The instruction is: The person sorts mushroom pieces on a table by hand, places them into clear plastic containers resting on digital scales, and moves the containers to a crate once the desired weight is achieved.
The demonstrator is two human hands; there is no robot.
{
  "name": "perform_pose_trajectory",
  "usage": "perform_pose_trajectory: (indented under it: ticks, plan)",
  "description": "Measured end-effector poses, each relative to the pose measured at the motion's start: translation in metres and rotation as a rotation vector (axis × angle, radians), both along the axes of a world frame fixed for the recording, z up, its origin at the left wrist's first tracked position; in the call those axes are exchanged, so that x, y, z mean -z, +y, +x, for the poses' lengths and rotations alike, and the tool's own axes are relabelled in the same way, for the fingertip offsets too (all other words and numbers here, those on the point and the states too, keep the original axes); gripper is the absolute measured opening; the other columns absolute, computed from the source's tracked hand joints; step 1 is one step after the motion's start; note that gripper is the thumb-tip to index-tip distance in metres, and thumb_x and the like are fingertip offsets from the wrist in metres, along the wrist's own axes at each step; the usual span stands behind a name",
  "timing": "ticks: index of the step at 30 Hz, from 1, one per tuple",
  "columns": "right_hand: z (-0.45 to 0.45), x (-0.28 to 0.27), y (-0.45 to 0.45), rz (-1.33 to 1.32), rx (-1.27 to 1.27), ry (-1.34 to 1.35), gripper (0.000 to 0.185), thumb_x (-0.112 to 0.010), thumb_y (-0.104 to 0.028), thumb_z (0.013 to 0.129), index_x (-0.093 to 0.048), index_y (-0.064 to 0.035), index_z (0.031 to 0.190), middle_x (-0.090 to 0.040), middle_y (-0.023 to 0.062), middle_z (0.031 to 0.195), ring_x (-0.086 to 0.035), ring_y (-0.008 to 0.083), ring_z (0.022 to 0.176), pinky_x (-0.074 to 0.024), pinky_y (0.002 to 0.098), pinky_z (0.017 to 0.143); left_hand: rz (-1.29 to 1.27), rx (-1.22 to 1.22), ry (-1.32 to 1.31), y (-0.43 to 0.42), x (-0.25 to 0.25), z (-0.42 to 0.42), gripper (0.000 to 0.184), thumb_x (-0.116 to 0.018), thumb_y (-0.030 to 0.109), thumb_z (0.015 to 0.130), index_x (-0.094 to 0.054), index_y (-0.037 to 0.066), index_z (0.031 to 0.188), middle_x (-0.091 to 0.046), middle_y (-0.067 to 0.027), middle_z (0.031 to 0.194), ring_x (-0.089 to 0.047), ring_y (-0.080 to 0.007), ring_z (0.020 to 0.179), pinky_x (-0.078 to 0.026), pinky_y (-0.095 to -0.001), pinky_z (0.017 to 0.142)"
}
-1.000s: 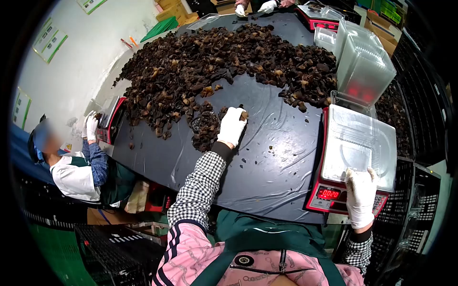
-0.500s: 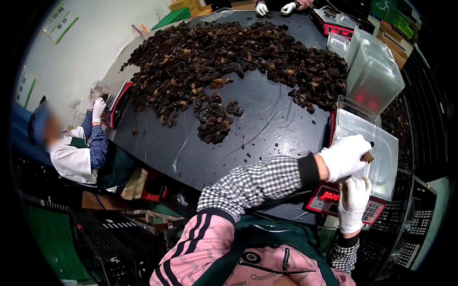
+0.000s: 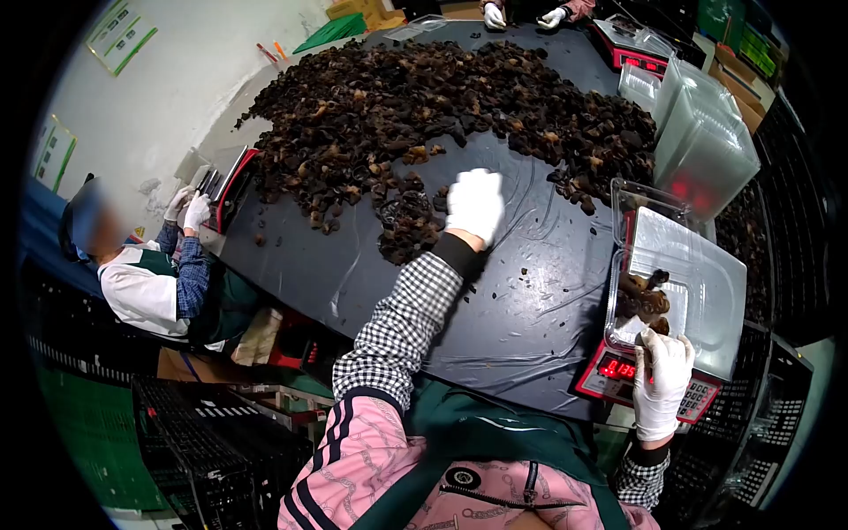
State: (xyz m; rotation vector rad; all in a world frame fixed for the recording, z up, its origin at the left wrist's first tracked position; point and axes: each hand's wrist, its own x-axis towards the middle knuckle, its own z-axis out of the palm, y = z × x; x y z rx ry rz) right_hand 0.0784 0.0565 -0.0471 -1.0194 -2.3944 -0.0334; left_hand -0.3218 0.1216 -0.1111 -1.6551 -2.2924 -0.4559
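Observation:
My left hand (image 3: 475, 208), in a white glove, is over the dark table beside a small clump of dark wood ear mushrooms (image 3: 408, 231). I see it from the back, and its fingers are hidden. My right hand (image 3: 664, 384), also gloved, pinches the near edge of a clear plastic box (image 3: 616, 305) with a hinged lid. The box sits on a red digital scale (image 3: 605, 382) with a metal plate. Several brown wood ear pieces (image 3: 643, 300) lie in the box. The red display lights up, reading about 0.135.
A big heap of wood ear mushrooms (image 3: 389, 106) covers the far table. Stacked clear boxes (image 3: 707, 150) stand at the right. Another person (image 3: 146, 274) works at a second scale (image 3: 231, 190) on the left. A further person's gloved hands (image 3: 552, 18) show at the far edge.
My left hand has moved from over the box leftward to the small clump. Wood ear pieces now show in the box, and the display reads higher. My right hand stays at the box edge.

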Motion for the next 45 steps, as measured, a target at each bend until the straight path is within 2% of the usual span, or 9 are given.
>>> perform_pose_trajectory:
  ticks: [5, 11, 15, 17, 27, 31, 35, 39, 45]
  plan:
    - [0.01, 0.001, -0.002, -0.007, 0.062, -0.019, 0.035, -0.073, -0.001, 0.083, -0.063, -0.0051, 0.116, -0.065, 0.0097, 0.102, -0.062, 0.0284, 0.1, -0.0419, 0.0496, 0.105, -0.303, -0.246, -0.03, -0.016, 0.028, -0.048, 0.044, -0.063, 0.02, 0.088, -0.06, 0.009, 0.131, -0.058, -0.022, 0.125, -0.062, -0.0378, 0.107, -0.056, -0.046, 0.086]
    - [0.032, -0.002, -0.012, -0.015, 0.175, -0.017, 0.038, -0.073, 0.0, 0.084, -0.063, -0.0055, 0.119, -0.068, 0.0085, 0.105, -0.063, 0.0274, 0.102, -0.0398, 0.0484, 0.106, -0.137, -0.105, -0.114, -0.035, 0.056, -0.051, 0.036, -0.063, 0.012, 0.084, -0.059, 0.004, 0.119, -0.056, -0.0204, 0.111, -0.06, -0.0379, 0.102, -0.054, -0.0432, 0.087]
    - [0.012, -0.023, -0.032, 0.047, 0.313, 0.093, 0.056, -0.073, 0.001, 0.083, -0.056, 0.0002, 0.136, -0.063, 0.0155, 0.131, -0.055, 0.0353, 0.126, -0.0373, 0.0437, 0.112, 0.064, -0.07, -0.13, -0.052, 0.059, -0.026, 0.02, -0.062, 0.006, 0.083, -0.059, 0.005, 0.103, -0.054, -0.0183, 0.103, -0.058, -0.0367, 0.097, -0.054, -0.0445, 0.081]
    - [-0.002, -0.029, -0.043, 0.046, 0.07, 0.276, 0.048, -0.069, -0.003, 0.09, -0.057, 0.0034, 0.136, -0.062, 0.0202, 0.133, -0.06, 0.0339, 0.121, -0.049, 0.0434, 0.102, 0.078, -0.08, -0.155, -0.057, 0.056, -0.021, 0.017, -0.062, 0.004, 0.083, -0.061, 0.005, 0.101, -0.056, -0.0179, 0.1, -0.059, -0.0366, 0.094, -0.053, -0.0446, 0.081]
    - [-0.137, 0.062, -0.044, -2.032, -0.281, 1.357, 0.064, -0.041, -0.057, 0.105, -0.045, -0.0048, 0.143, -0.06, 0.0141, 0.129, -0.065, 0.0294, 0.11, -0.0559, 0.0443, 0.09, 0.25, 0.425, -0.728, -0.114, 0.0, 0.067, 0.018, -0.064, 0.006, 0.085, -0.067, 0.005, 0.102, -0.063, -0.0142, 0.097, -0.063, -0.0327, 0.095, -0.053, -0.0397, 0.081]
    - [-0.165, 0.076, -0.042, -2.028, 0.048, 1.593, 0.033, -0.055, -0.039, 0.103, -0.065, -0.0086, 0.111, -0.068, 0.0047, 0.103, -0.066, 0.0195, 0.095, -0.0555, 0.0348, 0.077, 0.027, 0.566, -0.831, -0.167, -0.029, 0.104, 0.042, -0.075, 0.017, 0.084, -0.065, 0.006, 0.123, -0.064, -0.0171, 0.121, -0.062, -0.034, 0.116, -0.051, -0.0399, 0.099]
    - [-0.153, 0.091, -0.046, -2.266, 0.089, 1.362, 0.029, -0.061, -0.034, 0.1, -0.067, -0.0066, 0.091, -0.065, 0.0049, 0.078, -0.055, 0.0169, 0.063, -0.0354, 0.0276, 0.051, 0.224, 0.265, -0.343, -0.159, -0.017, 0.031, 0.049, -0.078, 0.017, 0.079, -0.066, 0.007, 0.125, -0.061, -0.0166, 0.133, -0.052, -0.0342, 0.128, -0.042, -0.0444, 0.109]
    - [-0.152, 0.099, -0.055, -2.325, 0.065, 1.301, 0.032, -0.062, -0.034, 0.099, -0.066, -0.0065, 0.084, -0.062, 0.0059, 0.073, -0.053, 0.0195, 0.059, -0.0353, 0.0295, 0.05, -0.07, -0.282, -0.349, -0.146, 0.014, -0.048, 0.084, -0.078, 0.049, 0.081, -0.043, 0.026, 0.154, -0.02, -0.0245, 0.165, -0.019, -0.0565, 0.146, -0.025, -0.066, 0.115]
    - [-0.159, 0.097, -0.059, -2.319, 0.094, 1.239, 0.033, -0.061, -0.034, 0.099, -0.066, -0.0061, 0.083, -0.061, 0.0058, 0.071, -0.054, 0.0192, 0.059, -0.0372, 0.0309, 0.051, 0.042, -0.042, -0.217, -0.138, 0.044, -0.062, 0.06, -0.074, 0.038, 0.086, -0.057, 0.025, 0.142, -0.03, -0.0205, 0.162, -0.035, -0.0526, 0.138, -0.037, -0.062, 0.107]
